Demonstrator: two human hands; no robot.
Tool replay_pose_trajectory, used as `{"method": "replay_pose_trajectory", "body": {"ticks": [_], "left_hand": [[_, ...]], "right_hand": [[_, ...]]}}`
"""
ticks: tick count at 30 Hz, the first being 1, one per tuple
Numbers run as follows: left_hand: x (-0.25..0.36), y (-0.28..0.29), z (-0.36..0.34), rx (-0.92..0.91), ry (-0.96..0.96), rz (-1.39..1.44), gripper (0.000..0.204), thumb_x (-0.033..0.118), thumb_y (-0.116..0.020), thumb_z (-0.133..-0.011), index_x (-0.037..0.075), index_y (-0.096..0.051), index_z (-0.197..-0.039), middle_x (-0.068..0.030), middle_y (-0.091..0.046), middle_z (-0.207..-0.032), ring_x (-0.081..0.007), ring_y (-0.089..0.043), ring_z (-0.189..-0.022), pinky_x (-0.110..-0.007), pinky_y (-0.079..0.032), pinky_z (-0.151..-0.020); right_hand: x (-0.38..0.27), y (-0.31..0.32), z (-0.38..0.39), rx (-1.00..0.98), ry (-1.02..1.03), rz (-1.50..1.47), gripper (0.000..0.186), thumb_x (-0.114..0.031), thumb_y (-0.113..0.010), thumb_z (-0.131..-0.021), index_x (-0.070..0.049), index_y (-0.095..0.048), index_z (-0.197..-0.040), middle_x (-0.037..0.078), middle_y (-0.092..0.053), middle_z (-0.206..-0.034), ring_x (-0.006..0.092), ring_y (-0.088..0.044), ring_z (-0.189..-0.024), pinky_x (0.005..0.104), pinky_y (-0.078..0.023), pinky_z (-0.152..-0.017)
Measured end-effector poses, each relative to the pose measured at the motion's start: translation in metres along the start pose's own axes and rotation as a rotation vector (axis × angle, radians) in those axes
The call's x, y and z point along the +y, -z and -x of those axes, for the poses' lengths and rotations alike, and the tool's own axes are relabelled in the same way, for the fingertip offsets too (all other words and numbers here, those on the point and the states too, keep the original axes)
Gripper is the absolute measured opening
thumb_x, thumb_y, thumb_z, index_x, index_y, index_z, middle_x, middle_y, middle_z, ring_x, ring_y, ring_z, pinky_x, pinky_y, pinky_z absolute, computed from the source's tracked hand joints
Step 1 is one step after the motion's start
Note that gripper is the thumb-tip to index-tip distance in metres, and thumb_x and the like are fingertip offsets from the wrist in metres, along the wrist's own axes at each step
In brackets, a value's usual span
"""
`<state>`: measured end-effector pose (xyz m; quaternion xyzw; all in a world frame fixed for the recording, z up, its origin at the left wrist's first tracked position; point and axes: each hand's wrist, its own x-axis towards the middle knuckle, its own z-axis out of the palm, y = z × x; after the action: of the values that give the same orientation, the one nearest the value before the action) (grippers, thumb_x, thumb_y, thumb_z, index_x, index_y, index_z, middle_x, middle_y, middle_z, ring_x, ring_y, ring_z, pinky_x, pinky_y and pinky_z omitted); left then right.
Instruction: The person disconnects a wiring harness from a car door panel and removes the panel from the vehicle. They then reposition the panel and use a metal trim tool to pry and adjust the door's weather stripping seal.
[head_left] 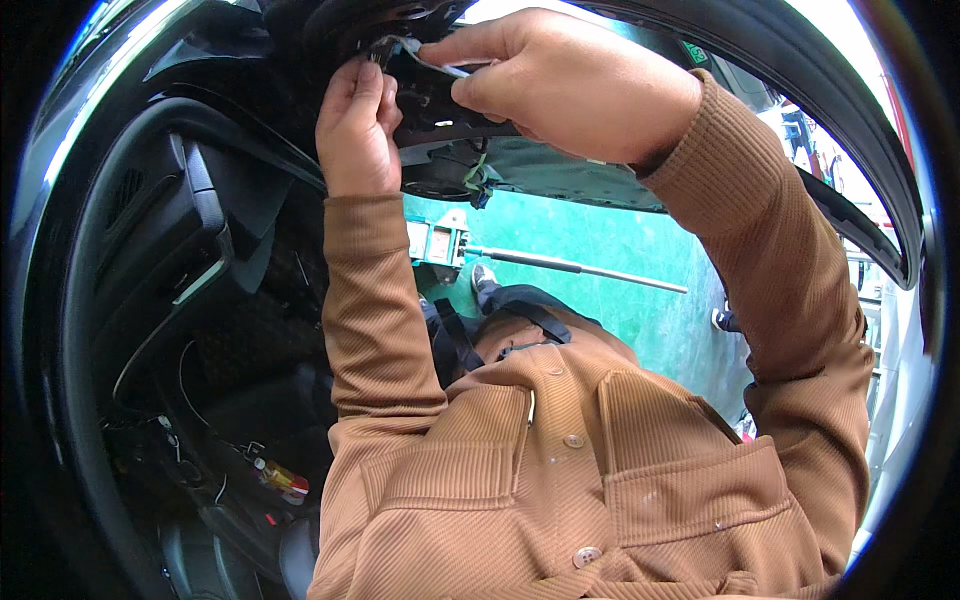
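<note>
Both my hands are raised at the top of the view, at the dark gap beside the open car door (580, 175). My left hand (360, 125) has its thumb and fingers pinched on a small bundle of dark wires (381, 50). Just to its right, my right hand (580, 85) reaches across with the index finger stretched forward and the thumb below it. A thin white strip (432, 62) runs from between these fingers toward the wire bundle. Shadow hides where the strip and the wires meet. Brown ribbed sleeves cover both forearms.
A wire with a dark connector (480, 185) dangles at the door's edge. On the green floor (620, 230) stands a floor jack (437, 240), its long handle (590, 270) pointing right. The dark car cabin (200, 330) lies left, with a red and yellow object (282, 482) inside.
</note>
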<state>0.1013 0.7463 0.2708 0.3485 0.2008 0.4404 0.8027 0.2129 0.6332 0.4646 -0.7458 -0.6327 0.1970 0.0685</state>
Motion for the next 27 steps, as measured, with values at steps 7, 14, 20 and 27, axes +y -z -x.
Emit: {"method": "replay_pose_trajectory", "body": {"ticks": [7,14,20,27], "left_hand": [[0.006,0.046,0.030,-0.070,-0.100,-0.112,0.024,0.020,-0.057,-0.108,0.005,-0.064,-0.126,-0.0084,-0.072,-0.101,-0.0141,-0.064,-0.083,-0.029,-0.054,-0.080],[-0.009,0.072,0.014,-0.063,-0.031,-0.062,0.025,0.022,-0.050,-0.111,0.005,-0.060,-0.127,-0.0135,-0.072,-0.105,-0.0237,-0.072,-0.095,-0.041,-0.058,-0.093],[-0.022,0.098,-0.001,0.039,0.001,0.000,0.025,0.021,-0.049,-0.111,0.008,-0.059,-0.129,-0.0167,-0.071,-0.111,-0.0300,-0.071,-0.103,-0.047,-0.055,-0.100],[-0.025,0.112,0.005,-0.181,0.021,0.294,0.029,0.021,-0.054,-0.107,0.008,-0.059,-0.132,-0.0170,-0.071,-0.116,-0.0316,-0.070,-0.108,-0.048,-0.053,-0.102]], "right_hand": [[-0.020,-0.058,0.063,0.054,0.054,-0.542,0.046,-0.015,-0.059,-0.099,0.001,-0.059,-0.142,0.028,-0.072,-0.117,0.0377,-0.073,-0.106,0.0397,-0.058,-0.093],[0.034,-0.152,0.143,-0.195,-0.061,-0.855,0.052,-0.012,-0.059,-0.102,-0.010,-0.051,-0.154,0.015,-0.069,-0.134,0.0232,-0.067,-0.116,0.0344,-0.051,-0.102],[0.069,-0.178,0.172,-0.447,-0.531,-0.836,0.052,-0.014,-0.059,-0.103,-0.012,-0.052,-0.154,0.009,-0.069,-0.123,0.0131,-0.059,-0.102,0.0299,-0.050,-0.097],[0.113,-0.211,0.200,-0.400,-0.601,-0.791,0.051,-0.013,-0.059,-0.103,-0.010,-0.054,-0.153,0.000,-0.063,-0.090,0.0092,-0.053,-0.079,0.0253,-0.047,-0.072]]}}
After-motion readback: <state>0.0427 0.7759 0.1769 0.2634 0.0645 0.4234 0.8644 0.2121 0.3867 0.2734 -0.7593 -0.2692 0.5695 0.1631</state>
